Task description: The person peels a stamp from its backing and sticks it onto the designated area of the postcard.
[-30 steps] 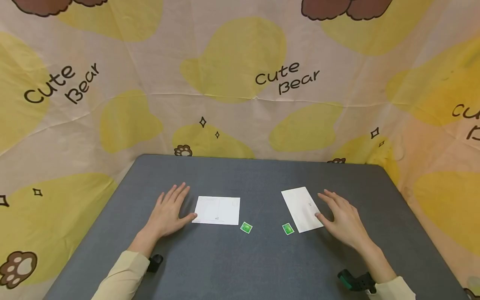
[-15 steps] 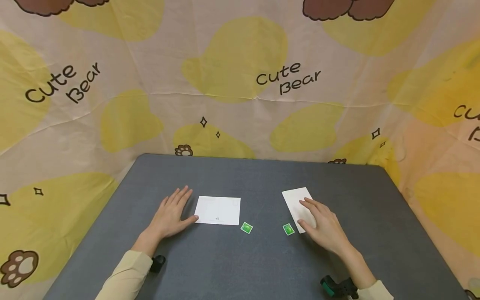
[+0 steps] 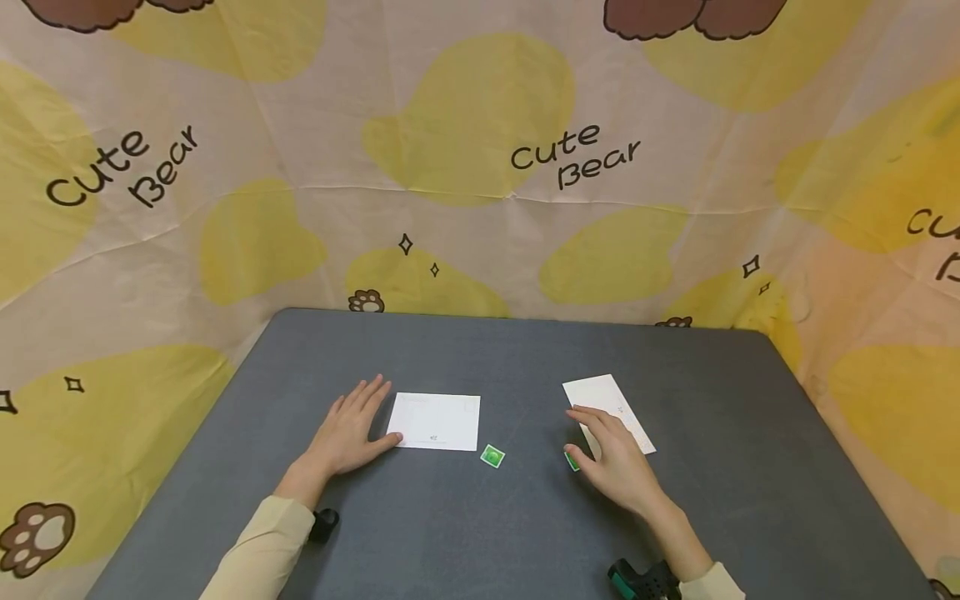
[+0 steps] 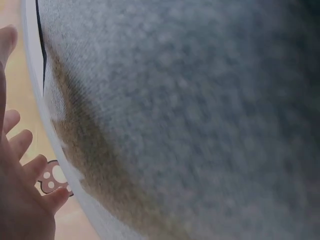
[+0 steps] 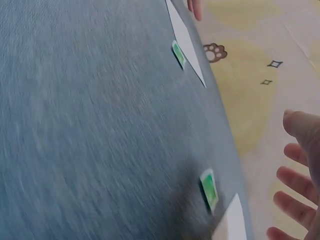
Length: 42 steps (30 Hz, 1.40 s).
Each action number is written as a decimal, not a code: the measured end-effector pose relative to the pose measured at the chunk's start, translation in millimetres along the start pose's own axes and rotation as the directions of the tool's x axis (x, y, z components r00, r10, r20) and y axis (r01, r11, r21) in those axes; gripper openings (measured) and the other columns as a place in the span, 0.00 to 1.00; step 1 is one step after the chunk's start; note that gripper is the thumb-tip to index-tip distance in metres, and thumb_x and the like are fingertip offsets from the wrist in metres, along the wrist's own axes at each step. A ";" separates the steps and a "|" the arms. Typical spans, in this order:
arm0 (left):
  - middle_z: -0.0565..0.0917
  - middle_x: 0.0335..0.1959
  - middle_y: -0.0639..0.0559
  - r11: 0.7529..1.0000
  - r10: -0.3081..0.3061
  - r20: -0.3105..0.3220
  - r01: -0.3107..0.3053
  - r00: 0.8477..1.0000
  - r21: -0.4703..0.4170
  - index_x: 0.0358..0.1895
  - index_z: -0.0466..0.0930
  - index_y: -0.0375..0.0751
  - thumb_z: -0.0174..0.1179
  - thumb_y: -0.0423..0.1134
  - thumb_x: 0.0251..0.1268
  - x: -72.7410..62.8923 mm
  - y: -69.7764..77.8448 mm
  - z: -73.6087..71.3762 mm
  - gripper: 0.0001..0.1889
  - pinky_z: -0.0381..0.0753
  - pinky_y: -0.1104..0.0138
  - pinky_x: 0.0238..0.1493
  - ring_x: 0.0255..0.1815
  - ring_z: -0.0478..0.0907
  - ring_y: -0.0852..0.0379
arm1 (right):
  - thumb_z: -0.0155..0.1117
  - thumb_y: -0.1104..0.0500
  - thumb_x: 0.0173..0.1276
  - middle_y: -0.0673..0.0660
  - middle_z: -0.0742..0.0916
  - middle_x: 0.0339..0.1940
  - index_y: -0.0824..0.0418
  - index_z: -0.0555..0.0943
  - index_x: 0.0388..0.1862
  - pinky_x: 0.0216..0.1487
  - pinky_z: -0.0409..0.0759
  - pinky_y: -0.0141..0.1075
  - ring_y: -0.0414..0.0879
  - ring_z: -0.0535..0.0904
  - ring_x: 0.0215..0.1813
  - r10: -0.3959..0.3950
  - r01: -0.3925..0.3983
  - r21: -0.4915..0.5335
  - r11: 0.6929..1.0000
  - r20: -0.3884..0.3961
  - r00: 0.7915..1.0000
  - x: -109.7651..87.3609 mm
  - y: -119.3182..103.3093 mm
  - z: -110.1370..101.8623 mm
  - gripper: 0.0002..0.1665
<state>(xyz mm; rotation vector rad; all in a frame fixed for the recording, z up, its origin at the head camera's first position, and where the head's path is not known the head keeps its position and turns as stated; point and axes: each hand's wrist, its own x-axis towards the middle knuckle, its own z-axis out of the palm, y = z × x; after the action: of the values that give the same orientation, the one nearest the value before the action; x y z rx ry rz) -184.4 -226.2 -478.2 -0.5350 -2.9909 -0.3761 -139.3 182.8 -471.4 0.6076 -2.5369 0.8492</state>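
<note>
On the left, a white postcard [image 3: 438,421] lies flat, faint printing on its face. My left hand [image 3: 348,437] is at its left edge, fingers spread, thumb tip over the near corner. Off its near right corner is a small green stamp [image 3: 492,456] with a white border. A second white card [image 3: 604,392] lies slanted on the right. Over its near part is my right hand [image 3: 618,462], fingers extended and grasping nothing. The right thumb partly covers another green stamp [image 5: 209,190] in the head view; the right wrist view shows it beside the card.
Everything lies on a grey table [image 3: 465,533] with rounded far corners. A cloth backdrop [image 3: 450,125] with yellow patches and lettering hangs right behind its far edge. Dark straps with devices [image 3: 643,579] sit at both wrists.
My right hand has moved left across the slanted card, from its right edge to over the right stamp. My left hand has shifted slightly right onto the postcard's corner. Cards and stamps stay put.
</note>
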 end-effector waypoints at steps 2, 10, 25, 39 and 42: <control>0.55 0.72 0.43 1.000 -0.003 0.010 0.003 1.000 -0.009 0.71 0.54 0.42 0.57 0.63 0.54 1.0 1.1 1.0 0.45 0.53 0.40 0.63 0.70 0.53 0.39 | 0.71 0.58 0.52 0.58 0.79 0.54 0.60 0.77 0.54 0.55 0.68 0.49 0.53 0.73 0.57 -0.003 0.003 0.014 1.000 0.001 1.000 -0.4 -2.7 4.6 0.28; 0.56 0.72 0.43 1.000 -0.024 0.049 0.025 0.999 -0.016 0.70 0.55 0.42 0.58 0.62 0.54 4.2 5.1 4.5 0.44 0.52 0.41 0.64 0.71 0.52 0.39 | 0.71 0.60 0.51 0.56 0.80 0.54 0.59 0.77 0.54 0.56 0.67 0.44 0.52 0.73 0.56 -0.005 0.004 0.055 0.998 0.018 1.000 -1.1 -11.6 19.1 0.28; 0.57 0.71 0.42 0.998 -0.054 0.114 0.055 0.992 -0.004 0.70 0.56 0.42 0.57 0.62 0.55 7.0 7.7 7.1 0.43 0.50 0.41 0.65 0.71 0.52 0.38 | 0.70 0.58 0.55 0.50 0.81 0.52 0.56 0.78 0.52 0.53 0.73 0.42 0.45 0.75 0.54 -0.016 0.002 0.148 0.989 0.092 0.996 4.7 -36.3 50.4 0.24; 0.57 0.71 0.43 0.998 -0.060 0.117 0.061 0.991 0.000 0.69 0.59 0.43 0.58 0.61 0.55 7.3 9.5 7.6 0.41 0.50 0.40 0.65 0.71 0.51 0.38 | 0.68 0.59 0.56 0.48 0.82 0.49 0.55 0.79 0.50 0.53 0.73 0.41 0.43 0.76 0.53 -0.015 -0.019 0.192 0.981 0.178 0.984 11.5 -47.0 62.2 0.21; 0.57 0.71 0.43 0.998 -0.065 0.122 0.067 0.990 -0.007 0.69 0.59 0.43 0.58 0.61 0.55 7.6 9.4 7.1 0.41 0.49 0.40 0.65 0.71 0.51 0.38 | 0.68 0.58 0.56 0.48 0.82 0.47 0.54 0.80 0.50 0.51 0.73 0.45 0.44 0.77 0.52 -0.016 -0.020 0.180 0.983 0.196 0.981 12.5 -47.3 64.4 0.20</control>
<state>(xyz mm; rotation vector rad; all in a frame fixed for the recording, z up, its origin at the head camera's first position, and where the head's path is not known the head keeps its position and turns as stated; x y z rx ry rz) -188.5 -213.4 -482.0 -0.4777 -3.1325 -0.3785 -139.9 104.3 -490.9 0.7809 -2.6531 1.0787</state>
